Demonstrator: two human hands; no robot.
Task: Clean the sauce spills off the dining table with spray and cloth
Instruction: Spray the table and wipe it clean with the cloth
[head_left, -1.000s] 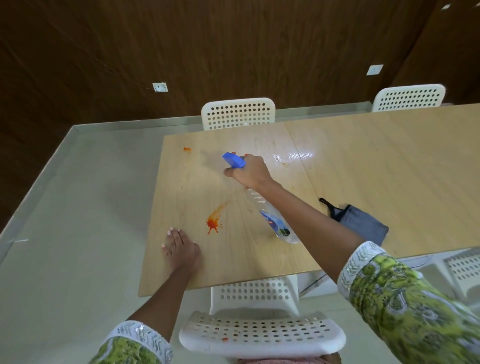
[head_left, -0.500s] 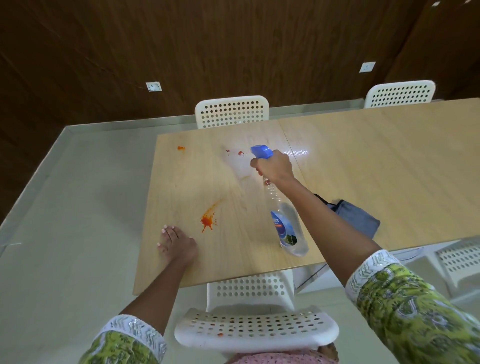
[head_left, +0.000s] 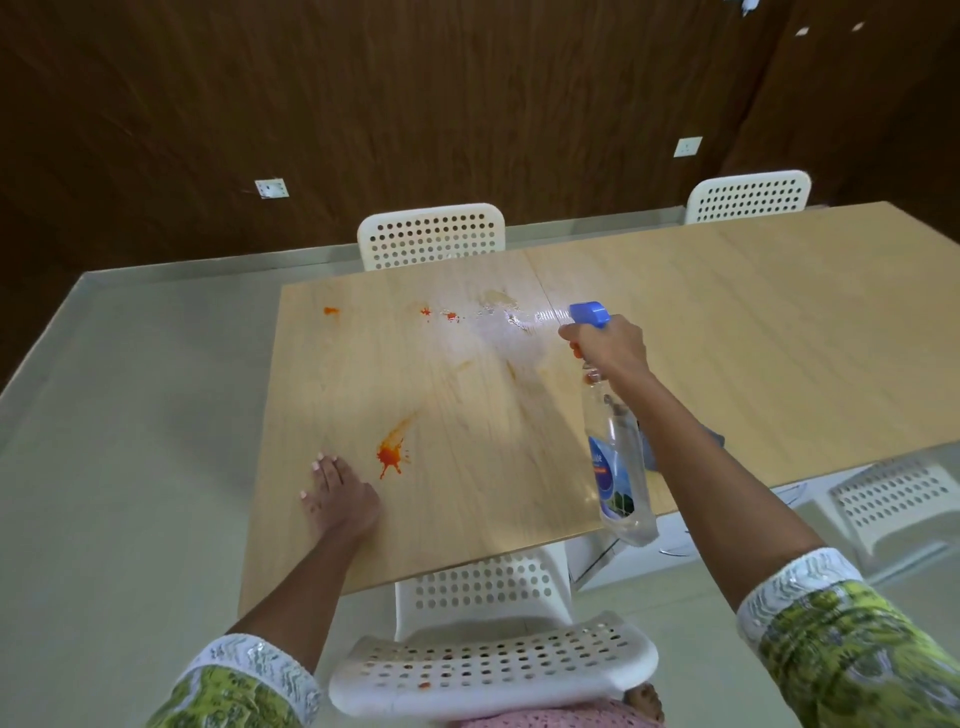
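Observation:
My right hand (head_left: 610, 349) grips the neck of a clear spray bottle (head_left: 615, 467) with a blue nozzle, held over the wooden dining table (head_left: 779, 338) and pointing left. A wet sprayed patch (head_left: 511, 332) shines just left of the nozzle. A large orange-red sauce splat (head_left: 390, 454) lies near the front left, small spots (head_left: 439, 314) sit farther back, and one spot (head_left: 331, 310) is by the far left corner. My left hand (head_left: 340, 499) rests flat on the table beside the large splat. A blue-grey cloth (head_left: 714, 436) shows only partly behind my right forearm.
White perforated chairs stand around the table: one (head_left: 493, 660) right in front of me, one (head_left: 431, 234) at the far side, one (head_left: 748, 195) at the far right, another (head_left: 893, 499) at the near right. A dark wood wall lies behind.
My right hand has carried the spray bottle rightward, away from the left end of the table. A wet patch now shows on the far middle. My left hand has stayed put.

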